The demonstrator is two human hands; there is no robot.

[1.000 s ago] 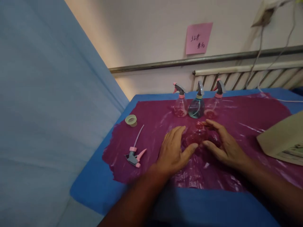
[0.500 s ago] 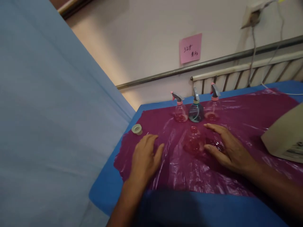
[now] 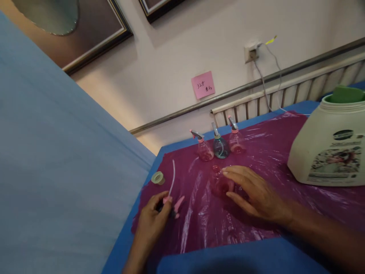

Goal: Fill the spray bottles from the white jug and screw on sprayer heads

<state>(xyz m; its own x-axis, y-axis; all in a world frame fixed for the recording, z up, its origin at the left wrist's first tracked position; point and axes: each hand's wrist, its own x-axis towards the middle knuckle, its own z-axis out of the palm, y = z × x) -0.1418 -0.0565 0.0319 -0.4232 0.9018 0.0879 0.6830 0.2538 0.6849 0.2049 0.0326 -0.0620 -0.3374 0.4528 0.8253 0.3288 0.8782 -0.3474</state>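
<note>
Pinched in my left hand [image 3: 155, 213] is a pink and dark spray trigger head [image 3: 177, 207], lying low over the purple plastic sheet; its thin white dip tube [image 3: 172, 177] points up and away. A small pale green cup-shaped piece [image 3: 157, 177] lies just beyond that hand. My right hand [image 3: 251, 194] is beside a clear, round bottle [image 3: 218, 182] with an uncovered neck. Its thumb and fingers are spread around the bottle's right side, overlapping it in view; whether they touch is hard to tell.
Behind stand two clear spray bottles with pink collars [image 3: 205, 154] [image 3: 236, 146] and a teal one [image 3: 221, 147] between them. A large cream detergent jug [image 3: 327, 152] with a green cap stands at right. Blue curtain [image 3: 71, 171] hangs on the left; a radiator [image 3: 253, 106] runs behind.
My left hand has taken hold of the spray trigger head. My right hand's fingers now overlap the bottle more closely. The view has shifted, bringing the whole jug body and wall frames into sight.
</note>
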